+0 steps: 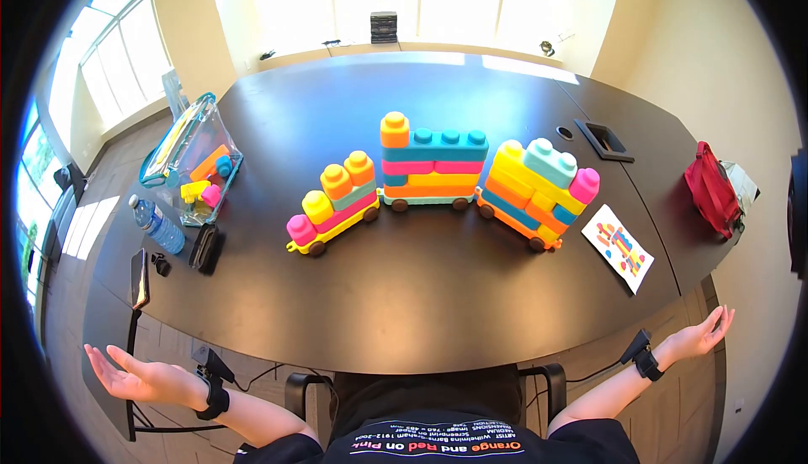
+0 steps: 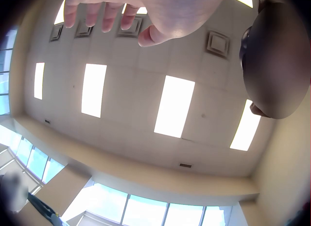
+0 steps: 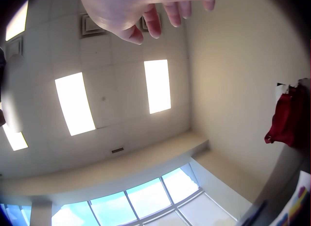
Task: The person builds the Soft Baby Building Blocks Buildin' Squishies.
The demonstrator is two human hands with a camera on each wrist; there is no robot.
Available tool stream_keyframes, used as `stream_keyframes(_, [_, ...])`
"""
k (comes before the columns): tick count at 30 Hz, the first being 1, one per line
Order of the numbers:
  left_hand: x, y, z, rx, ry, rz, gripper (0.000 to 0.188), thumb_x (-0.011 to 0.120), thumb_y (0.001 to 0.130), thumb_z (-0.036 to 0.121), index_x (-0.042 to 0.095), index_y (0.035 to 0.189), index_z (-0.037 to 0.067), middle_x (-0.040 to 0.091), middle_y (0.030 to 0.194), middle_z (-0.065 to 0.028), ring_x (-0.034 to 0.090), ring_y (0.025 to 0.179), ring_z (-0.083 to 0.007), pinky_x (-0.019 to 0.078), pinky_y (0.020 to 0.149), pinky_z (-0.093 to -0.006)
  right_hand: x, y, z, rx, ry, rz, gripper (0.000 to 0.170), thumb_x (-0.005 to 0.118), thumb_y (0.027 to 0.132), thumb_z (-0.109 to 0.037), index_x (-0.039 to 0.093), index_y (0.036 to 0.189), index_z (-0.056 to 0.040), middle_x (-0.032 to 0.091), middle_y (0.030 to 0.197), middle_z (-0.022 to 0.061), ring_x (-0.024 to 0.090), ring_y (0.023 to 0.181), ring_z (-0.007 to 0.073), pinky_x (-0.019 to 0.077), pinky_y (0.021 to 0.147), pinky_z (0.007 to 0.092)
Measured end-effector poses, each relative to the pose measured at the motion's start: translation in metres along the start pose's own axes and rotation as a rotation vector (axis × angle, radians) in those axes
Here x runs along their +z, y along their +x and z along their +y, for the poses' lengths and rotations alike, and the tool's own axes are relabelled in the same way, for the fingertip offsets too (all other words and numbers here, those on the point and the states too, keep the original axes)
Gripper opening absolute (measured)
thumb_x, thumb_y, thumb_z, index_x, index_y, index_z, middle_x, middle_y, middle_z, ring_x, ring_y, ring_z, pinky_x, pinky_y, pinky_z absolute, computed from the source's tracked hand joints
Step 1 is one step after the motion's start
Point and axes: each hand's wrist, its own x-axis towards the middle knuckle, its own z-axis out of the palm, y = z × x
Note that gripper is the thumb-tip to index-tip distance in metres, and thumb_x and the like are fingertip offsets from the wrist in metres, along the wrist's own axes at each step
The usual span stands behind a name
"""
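Three wheeled block cars stand in a curved row on the dark table: a low stepped one (image 1: 335,203) at left, a teal, pink and orange one (image 1: 433,165) in the middle, a taller one (image 1: 530,195) at right. The left hand (image 1: 147,378) is held palm up off the table's near left edge, fingers spread, holding nothing; the left wrist view has this hand (image 2: 160,12) against the ceiling. Beyond the near right edge, the right hand (image 1: 697,335) is also palm up with relaxed fingers and nothing in it; it shows too in the right wrist view (image 3: 131,12).
At left on the table (image 1: 353,321) are a clear bag with blocks (image 1: 200,165), a bottle (image 1: 158,224), a black case (image 1: 204,249) and a phone (image 1: 140,279). A picture card (image 1: 619,249) and red bag (image 1: 711,190) lie at right, near a table socket (image 1: 603,140).
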Motion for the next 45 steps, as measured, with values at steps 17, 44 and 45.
stream_keyframes(17, [0.008, -0.008, 0.001, -0.003, -0.021, -0.057, 0.035, 0.065, 0.109, 0.016, 0.058, 0.137, -0.003, 0.064, 0.144, -0.0165, 0.057, 0.140, -0.0284, 0.0404, 0.122, -0.0427, 0.007, -0.006, 0.008, -0.003, 0.008, -0.062, 0.033, 0.066, 0.109, -0.020, 0.069, 0.127, 0.0070, 0.060, 0.153, 0.0112, 0.059, 0.134, 0.0223, 0.0459, 0.114, 0.0373])
stream_keyframes(44, [0.007, -0.005, -0.001, 0.014, -0.019, -0.059, 0.035, 0.066, 0.108, 0.017, 0.059, 0.135, -0.003, 0.064, 0.145, -0.0175, 0.057, 0.140, -0.0294, 0.0399, 0.122, -0.0436, 0.003, -0.008, 0.010, -0.268, 0.173, -0.452, 0.043, 0.045, 0.115, -0.025, 0.062, 0.139, 0.0060, 0.058, 0.156, 0.0205, 0.042, 0.155, 0.0371, 0.0260, 0.129, 0.0519])
stream_keyframes(45, [0.007, -0.005, -0.002, 0.019, -0.040, -0.043, 0.036, 0.065, 0.107, 0.016, 0.059, 0.136, -0.004, 0.064, 0.144, -0.0180, 0.057, 0.140, -0.0296, 0.0397, 0.122, -0.0441, 0.003, -0.008, 0.009, -0.273, 0.187, -0.511, 0.043, 0.044, 0.115, -0.026, 0.062, 0.139, 0.0054, 0.059, 0.156, 0.0210, 0.040, 0.156, 0.0378, 0.0228, 0.130, 0.0527])
